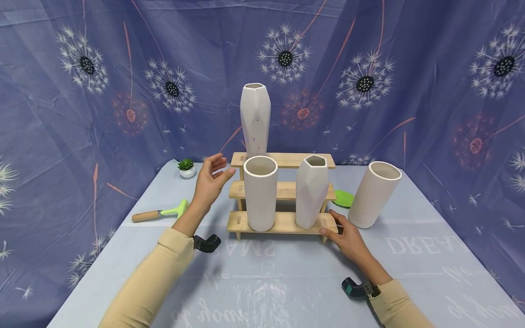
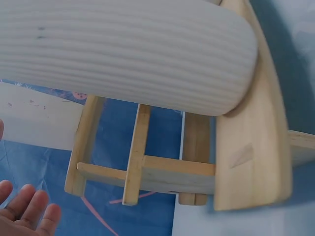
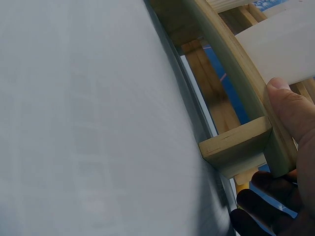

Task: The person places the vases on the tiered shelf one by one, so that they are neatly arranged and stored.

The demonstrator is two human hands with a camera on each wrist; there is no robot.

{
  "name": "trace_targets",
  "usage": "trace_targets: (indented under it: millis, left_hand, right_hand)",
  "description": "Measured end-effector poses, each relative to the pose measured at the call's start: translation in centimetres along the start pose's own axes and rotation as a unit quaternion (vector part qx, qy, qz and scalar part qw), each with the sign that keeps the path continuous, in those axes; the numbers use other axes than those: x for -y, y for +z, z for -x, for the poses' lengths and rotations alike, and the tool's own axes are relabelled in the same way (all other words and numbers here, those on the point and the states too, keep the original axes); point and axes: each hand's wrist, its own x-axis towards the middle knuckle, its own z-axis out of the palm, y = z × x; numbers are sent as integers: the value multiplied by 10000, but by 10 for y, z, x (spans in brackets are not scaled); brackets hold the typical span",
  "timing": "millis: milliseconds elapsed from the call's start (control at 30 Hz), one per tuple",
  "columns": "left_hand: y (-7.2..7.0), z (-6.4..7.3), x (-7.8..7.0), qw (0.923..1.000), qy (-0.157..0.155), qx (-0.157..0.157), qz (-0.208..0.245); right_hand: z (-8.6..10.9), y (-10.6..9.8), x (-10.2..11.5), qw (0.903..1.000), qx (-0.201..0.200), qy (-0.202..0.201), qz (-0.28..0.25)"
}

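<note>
A three-tier wooden stand stands mid-table. On its lowest tier are a white ribbed vase at the left and a white faceted vase at the right. A taller faceted vase rises from the top tier's left end. My right hand grips the right end of the lowest tier; in the right wrist view its thumb lies on the board and the fingers curl below it. Left of the ribbed vase, my left hand is raised with fingers loosely extended, holding nothing.
Another white ribbed vase stands on the table right of the stand, beside a flat green piece. At the left lie a wooden-handled green garden tool and a small potted succulent. A dandelion-print curtain hangs behind.
</note>
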Motion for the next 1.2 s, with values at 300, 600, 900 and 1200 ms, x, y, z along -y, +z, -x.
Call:
trace_targets:
  millis: [300, 600, 900, 1200]
  left_hand:
    - [-8, 22, 7, 9993, 37, -159, -337]
    - [-12, 43, 23, 9984, 6, -120, -560]
    - [-16, 62, 40, 9972, -365, 69, -646]
    - [-15, 79, 56, 9956, -495, 217, -762]
  right_hand:
    - [0, 0, 0, 10000, -5, -4, 54]
    - [0, 0, 0, 9999, 8, 59, 103]
    - [1, 0, 0, 9999, 25, 57, 101]
    - [1, -1, 1, 9999, 57, 74, 131]
